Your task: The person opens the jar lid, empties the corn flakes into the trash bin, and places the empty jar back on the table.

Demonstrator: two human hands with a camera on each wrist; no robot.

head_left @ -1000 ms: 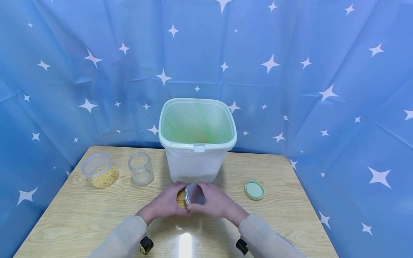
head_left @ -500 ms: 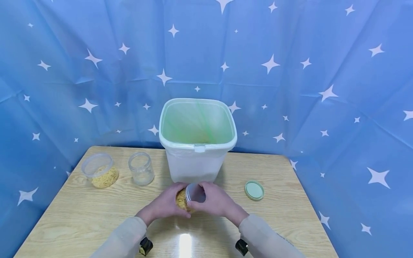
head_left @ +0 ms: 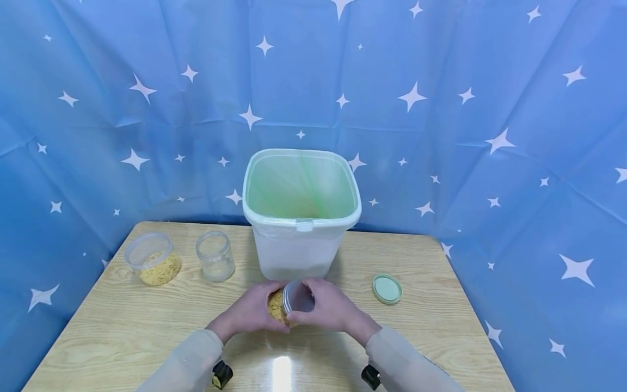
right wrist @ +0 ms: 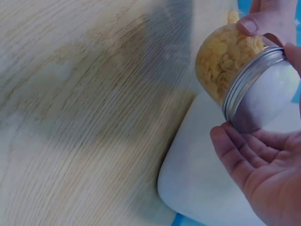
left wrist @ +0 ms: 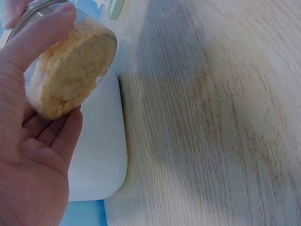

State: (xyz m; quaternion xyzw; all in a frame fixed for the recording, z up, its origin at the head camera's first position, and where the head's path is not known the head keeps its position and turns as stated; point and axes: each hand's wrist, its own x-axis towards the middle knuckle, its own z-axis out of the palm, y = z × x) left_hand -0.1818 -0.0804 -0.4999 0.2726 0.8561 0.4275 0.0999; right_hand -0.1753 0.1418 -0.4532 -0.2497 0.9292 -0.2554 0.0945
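A clear round jar of yellow flakes (right wrist: 225,59) is tilted on its side above the table, in front of the white bin. My left hand (head_left: 250,309) grips the jar's body, its thumb and fingers curled round it; in the left wrist view the jar's base (left wrist: 80,70) faces the camera. A silver screw lid (right wrist: 265,94) sits on the jar's mouth. My right hand (head_left: 332,307) holds this lid by its rim, thumb on one side and fingers on the other. Whether the lid is tight or loose, I cannot tell.
Behind the hands stands a tall white bin (head_left: 294,253) with a pale green lining. To the left are a see-through tub (head_left: 161,269) with yellow flakes and a lidless glass jar (head_left: 215,267). A small green lid (head_left: 387,289) lies at right on the wooden table (head_left: 147,337).
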